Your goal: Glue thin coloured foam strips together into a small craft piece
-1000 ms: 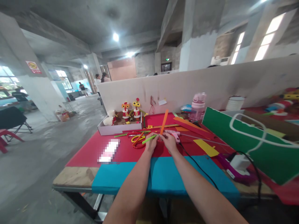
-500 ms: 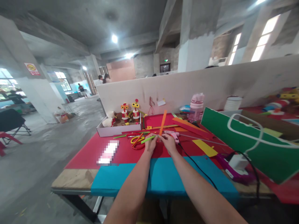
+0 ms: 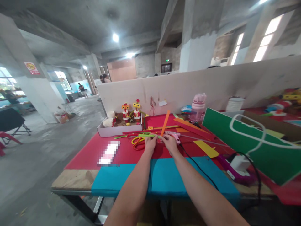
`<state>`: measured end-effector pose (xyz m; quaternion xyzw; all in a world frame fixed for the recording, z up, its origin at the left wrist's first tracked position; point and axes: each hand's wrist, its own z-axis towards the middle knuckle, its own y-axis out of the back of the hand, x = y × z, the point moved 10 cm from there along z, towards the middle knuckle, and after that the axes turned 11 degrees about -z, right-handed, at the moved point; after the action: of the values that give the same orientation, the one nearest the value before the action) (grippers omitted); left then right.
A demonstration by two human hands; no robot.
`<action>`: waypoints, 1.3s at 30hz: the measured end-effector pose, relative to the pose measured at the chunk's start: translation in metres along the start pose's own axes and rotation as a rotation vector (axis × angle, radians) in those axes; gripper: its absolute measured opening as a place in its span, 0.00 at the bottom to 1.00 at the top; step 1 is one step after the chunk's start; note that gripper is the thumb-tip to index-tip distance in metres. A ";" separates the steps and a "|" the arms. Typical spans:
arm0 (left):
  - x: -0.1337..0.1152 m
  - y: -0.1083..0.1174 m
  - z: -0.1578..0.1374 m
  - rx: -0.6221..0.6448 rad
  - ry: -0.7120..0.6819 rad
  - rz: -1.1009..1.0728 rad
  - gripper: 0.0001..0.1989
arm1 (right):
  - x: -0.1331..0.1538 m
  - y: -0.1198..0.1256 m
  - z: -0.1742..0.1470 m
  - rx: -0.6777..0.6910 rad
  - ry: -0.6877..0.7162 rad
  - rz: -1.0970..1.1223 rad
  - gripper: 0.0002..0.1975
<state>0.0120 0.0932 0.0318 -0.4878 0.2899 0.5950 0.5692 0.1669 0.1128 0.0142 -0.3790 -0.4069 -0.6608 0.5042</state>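
Note:
My left hand (image 3: 150,144) is closed on a light green paper strip (image 3: 145,135), which points out to the left, nearly level. Close beside it, my right hand (image 3: 170,142) pinches the lower end of an orange paper strip (image 3: 166,123) that stands up and leans slightly right. The two strips meet between my fingertips; whether they are joined there is too small to tell. Behind my right hand lies a pink hot glue gun (image 3: 175,136) with a black cord. Yellow-handled scissors (image 3: 135,140) rest among red strips just left of my left hand.
A white box (image 3: 120,131) holds paper cups and two red-and-white cup figures (image 3: 136,115). At the right are a pink bottle (image 3: 198,106), a yellow paper piece (image 3: 206,148), a purple power strip (image 3: 240,174) and a green board (image 3: 249,146). A blurred phone-like rectangle (image 3: 109,153) lies left.
The green strip has swung from slanting down to the left to nearly level. The orange strip leans a little further right. Both hands stay in about the same place.

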 end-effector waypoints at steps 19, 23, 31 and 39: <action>0.007 0.016 0.004 -0.132 0.115 -0.344 0.21 | 0.001 0.004 -0.002 -0.045 -0.080 0.115 0.27; 0.005 0.022 0.005 -0.163 0.101 -0.370 0.22 | -0.001 0.013 -0.001 -0.112 -0.088 0.164 0.26; 0.005 -0.023 -0.004 0.188 0.074 -0.140 0.15 | -0.001 0.008 -0.002 -0.084 -0.123 0.295 0.20; 0.013 -0.029 -0.007 0.235 0.113 -0.060 0.12 | 0.001 0.001 -0.002 -0.035 -0.116 0.316 0.21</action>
<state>0.0430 0.0975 0.0235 -0.4590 0.3745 0.5111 0.6228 0.1670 0.1102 0.0143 -0.4843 -0.3594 -0.5573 0.5707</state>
